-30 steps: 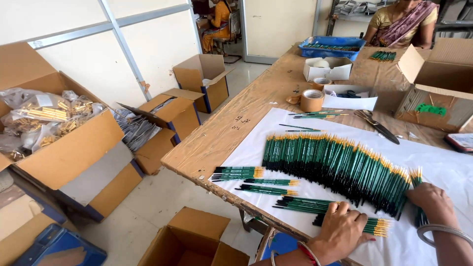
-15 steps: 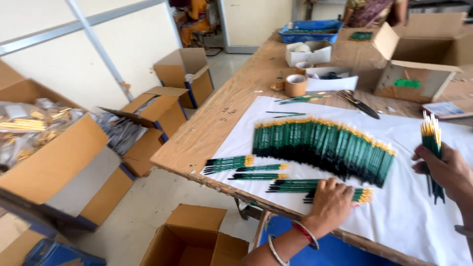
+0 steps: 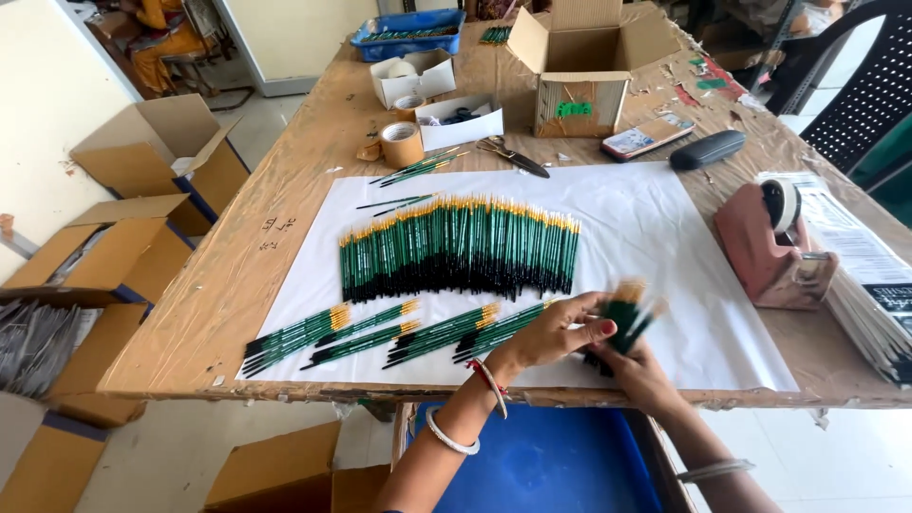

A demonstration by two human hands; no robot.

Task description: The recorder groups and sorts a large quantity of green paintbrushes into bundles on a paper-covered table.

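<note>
A long row of green-handled paintbrushes (image 3: 456, 252) with yellow ends lies on a white paper sheet (image 3: 665, 237). Several small groups of the same brushes (image 3: 380, 334) lie fanned along the sheet's near edge. My right hand (image 3: 644, 378) grips a blurred bundle of green brushes (image 3: 627, 313) from below, just above the sheet's front edge. My left hand (image 3: 553, 334) reaches across from the left, and its fingers close on the same bundle. Both wrists wear bangles.
A pinkish tape dispenser (image 3: 769, 245) and a stack of printed sheets (image 3: 869, 285) stand at the right. Behind the sheet are a cardboard box (image 3: 579, 81), a brown tape roll (image 3: 402, 144), scissors (image 3: 513, 157), a phone (image 3: 646, 138) and a black case (image 3: 708, 149). Open cartons (image 3: 123, 256) crowd the floor at left.
My right hand has brought its bundle down and left from the right side. My left hand has left the brushes lying on the sheet and met the bundle. The view has swung right.
</note>
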